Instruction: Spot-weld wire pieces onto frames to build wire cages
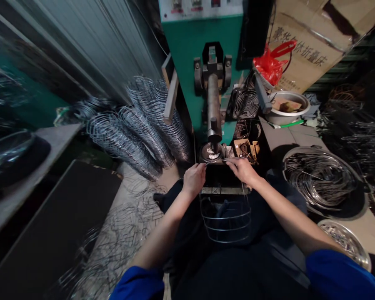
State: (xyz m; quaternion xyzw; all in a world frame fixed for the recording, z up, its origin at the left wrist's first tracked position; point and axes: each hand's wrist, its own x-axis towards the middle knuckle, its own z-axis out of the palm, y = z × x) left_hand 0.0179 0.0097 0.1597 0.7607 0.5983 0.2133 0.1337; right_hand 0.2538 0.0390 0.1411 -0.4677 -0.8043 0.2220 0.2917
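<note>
Steel wire basket frame [226,221], cage-shaped, resting in the lap with its top edge lifted to the round dark lower die [211,152] of the green spot-welding machine [187,62]. Left hand [193,179] pinched narrow on the frame's top wire at 11 o'clock of the frame; right hand [242,168] likewise closed on the same wire at 1 o'clock. Grey cylindrical upper electrode [213,108] poised just above the die, at 12 o'clock from the hands. Best done, by the look of it, with the wire crossing centred under the electrode tip, both grips level, fingers kept off the die. Stacked silvery finished wire frames [137,125] at 10 o'clock; shallow metal pan of coiled wire [320,177] at 3 o'clock; small black fan [246,103] at 1 o'clock.
</note>
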